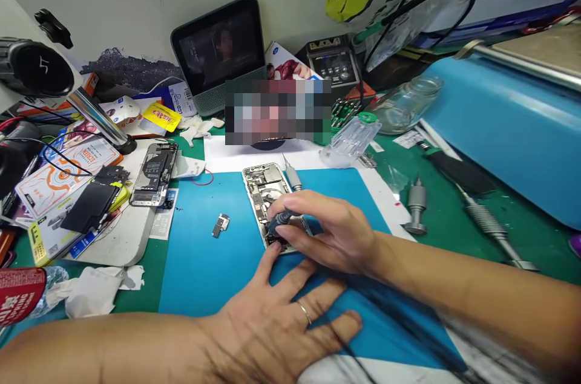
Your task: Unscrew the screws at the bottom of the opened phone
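An opened phone [258,196] with its inner parts bare lies on the blue mat [195,275]. My right hand [338,230] is closed over it, thumb and fingers pinching a dark, ribbed tool handle [284,221]; its tip is hidden. With fingers spread, my left hand [285,317] rests palm down at the near side, and its index fingertip touches the phone's lower edge. Beyond the phone is a grey screwdriver [293,175], partly behind my right hand. A small circuit board piece [220,225] sits on the mat to the left.
At left, a second opened phone [155,173] lies on a white board beside stacked boxes [68,172]. A clear plastic container [351,139] and a glass jar [411,106] stand behind. Grey screwdrivers [416,205] are at right. A screen device [220,51] leans against the wall.
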Motion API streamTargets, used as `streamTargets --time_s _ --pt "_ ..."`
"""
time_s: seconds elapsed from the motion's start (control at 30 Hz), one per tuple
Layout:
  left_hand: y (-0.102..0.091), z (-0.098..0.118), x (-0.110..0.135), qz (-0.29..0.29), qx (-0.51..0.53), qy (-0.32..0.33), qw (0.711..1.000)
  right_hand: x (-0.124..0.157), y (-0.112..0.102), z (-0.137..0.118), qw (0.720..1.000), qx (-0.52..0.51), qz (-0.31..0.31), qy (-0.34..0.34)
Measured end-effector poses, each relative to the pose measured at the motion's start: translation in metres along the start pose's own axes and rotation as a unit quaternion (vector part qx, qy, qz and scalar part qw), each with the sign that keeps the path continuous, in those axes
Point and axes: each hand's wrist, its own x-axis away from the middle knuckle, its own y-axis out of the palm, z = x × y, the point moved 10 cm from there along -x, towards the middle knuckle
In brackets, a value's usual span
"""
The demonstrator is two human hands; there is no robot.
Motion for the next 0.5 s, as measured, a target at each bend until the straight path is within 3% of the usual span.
streamTargets --time_s 0.5 --pt "0.001 0.0 0.0 -0.006 -0.02 0.003 1.0 -0.004 0.0 -0.011 0.997 -0.051 -0.001 -0.061"
